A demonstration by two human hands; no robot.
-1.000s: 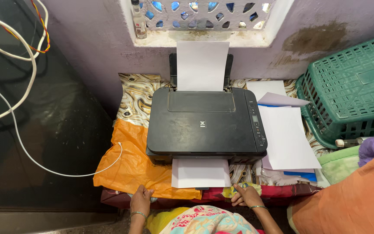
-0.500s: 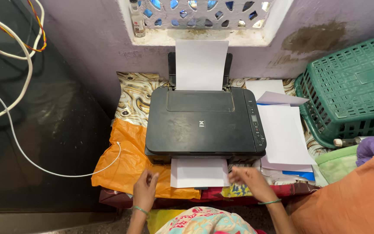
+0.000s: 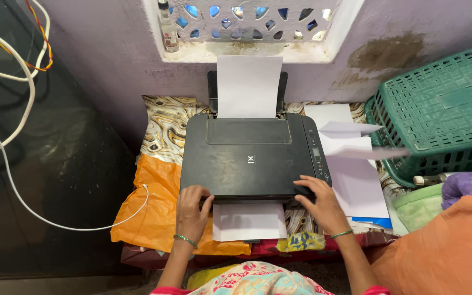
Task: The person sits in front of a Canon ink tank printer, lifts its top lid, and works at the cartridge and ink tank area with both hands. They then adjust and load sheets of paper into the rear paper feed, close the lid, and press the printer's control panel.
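Both hands have come up from the near edge of the surface onto the black printer: the left hand [image 3: 191, 206] and the right hand [image 3: 319, 201] now lie spread, holding nothing, on its front corners [image 3: 249, 158]. Between them a printed sheet [image 3: 248, 221] sticks out; loose papers [image 3: 356, 175] and a green basket [image 3: 443, 109] crowd just beyond the right hand, an orange bag [image 3: 151, 213] beside the left.

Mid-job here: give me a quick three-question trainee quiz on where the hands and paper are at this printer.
1. True or false: both hands rest on the printer's front edge.
2. Where does the white sheet lie? A) under the front edge B) inside the green basket
3. What colour is the plastic bag beside the left hand?

Key: 1 true, the right hand is there too; 2 A; 3 orange.
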